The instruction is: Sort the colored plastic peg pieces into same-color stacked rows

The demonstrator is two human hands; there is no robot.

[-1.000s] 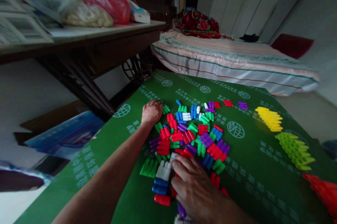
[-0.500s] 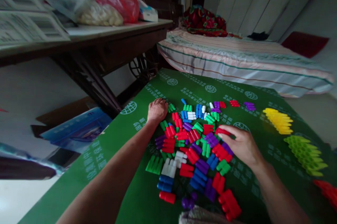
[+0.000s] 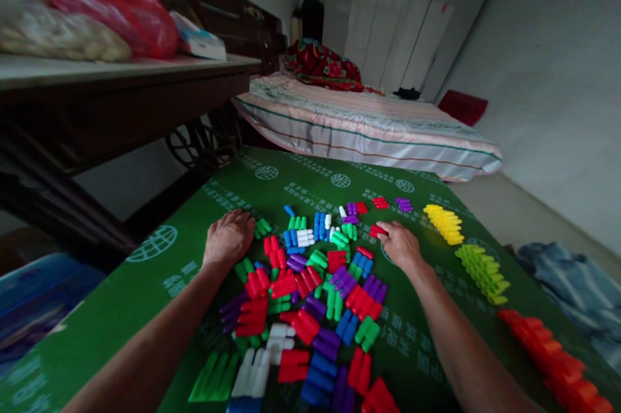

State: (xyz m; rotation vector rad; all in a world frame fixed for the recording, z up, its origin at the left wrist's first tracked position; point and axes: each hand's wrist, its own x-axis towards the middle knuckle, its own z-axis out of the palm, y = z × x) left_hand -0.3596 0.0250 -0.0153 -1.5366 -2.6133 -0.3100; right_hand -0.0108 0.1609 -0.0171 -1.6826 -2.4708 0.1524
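My right hand [image 3: 402, 246] pinches a small red plastic building block [image 3: 377, 232] just above the right side of a spread of blocks. Palm down on the green board, my left hand [image 3: 229, 237] rests at the pile's left edge, its fingers lying on the surface beside a green block [image 3: 262, 227]. Between both hands lie several joined-tube blocks in red, green, blue, purple and white, such as a purple one [image 3: 343, 281] and a white one [image 3: 280, 343]. Beyond the right hand sit a red block [image 3: 380, 203] and a purple block [image 3: 403, 205], apart from the pile.
Along the board's [image 3: 301, 183] right side stand a yellow block cluster [image 3: 443, 224], a lime-green cluster [image 3: 482, 273] and an orange-red cluster [image 3: 557, 361]. A dark wooden table [image 3: 145, 92] with bags is at left, a bed [image 3: 369, 122] behind.
My right hand has lifted the red block away from the pile toward the far right side. My left hand stays by the green block. The view has turned right.
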